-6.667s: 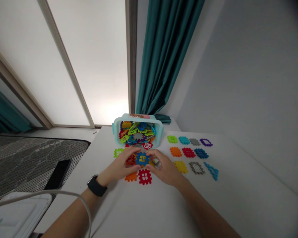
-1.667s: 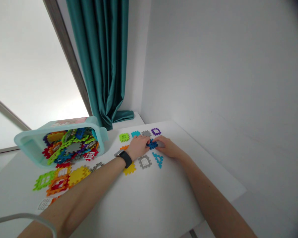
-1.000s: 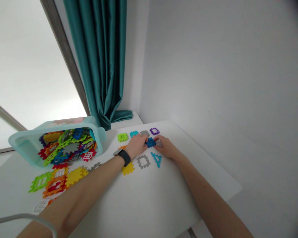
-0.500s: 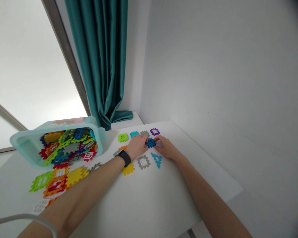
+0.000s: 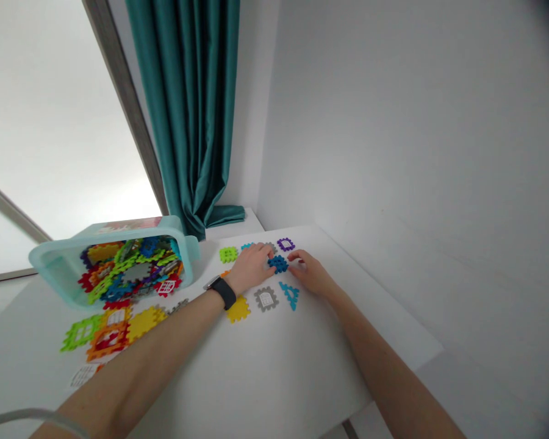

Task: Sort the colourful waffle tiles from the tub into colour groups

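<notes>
The dark blue piece (image 5: 280, 263) appears to be moulded plastic, with a toothed edge and a low sheen; the light blue triangle (image 5: 294, 294), grey piece (image 5: 260, 300) and yellow piece (image 5: 238, 310) look like plastic of a matt to satin finish. The container (image 5: 50, 251), far left, appears to be smooth, slightly translucent plastic; its label (image 5: 135, 225) has a printed face, paper or film indeterminate. The tabletop (image 5: 256, 378) is smooth and matt; the wall (image 5: 393, 134), far right, is matt. The curtain (image 5: 192, 110) is pleated cloth with a satin sheen; the upright strip (image 5: 123, 97) beside it appears wood-grained; the watch strap (image 5: 226, 291) is matt.
</notes>
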Demonstrator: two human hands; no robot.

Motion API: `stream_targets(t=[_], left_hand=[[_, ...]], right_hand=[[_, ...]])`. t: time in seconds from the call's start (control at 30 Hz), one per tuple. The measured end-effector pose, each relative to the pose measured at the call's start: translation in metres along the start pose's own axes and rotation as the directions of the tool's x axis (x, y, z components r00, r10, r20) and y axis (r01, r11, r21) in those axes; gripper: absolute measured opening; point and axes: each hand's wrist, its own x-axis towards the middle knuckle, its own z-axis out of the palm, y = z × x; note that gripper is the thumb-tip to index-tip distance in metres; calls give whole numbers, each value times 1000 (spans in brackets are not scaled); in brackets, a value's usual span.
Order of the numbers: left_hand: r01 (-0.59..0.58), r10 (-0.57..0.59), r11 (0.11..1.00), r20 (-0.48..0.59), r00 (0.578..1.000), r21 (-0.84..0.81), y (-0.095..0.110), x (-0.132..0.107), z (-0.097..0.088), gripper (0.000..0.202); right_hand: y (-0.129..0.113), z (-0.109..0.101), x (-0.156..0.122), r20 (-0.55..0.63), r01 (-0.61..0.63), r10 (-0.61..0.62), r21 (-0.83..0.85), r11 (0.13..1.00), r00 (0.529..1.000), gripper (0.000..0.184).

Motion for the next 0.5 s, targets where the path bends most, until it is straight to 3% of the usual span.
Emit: stream_targets(t=[0.2, 0.5], left_hand=[[-10, 3, 998, -103, 995, -65, -6, -15, -21, 3], [37, -48, 996, -144, 988, -77, -20, -62, -65, 9]], right_hand=[[-26, -4, 2, -24, 76, -76, 19, 997, 997, 18], [-100, 17, 13, 60, 212, -212, 5, 977, 975, 16]])
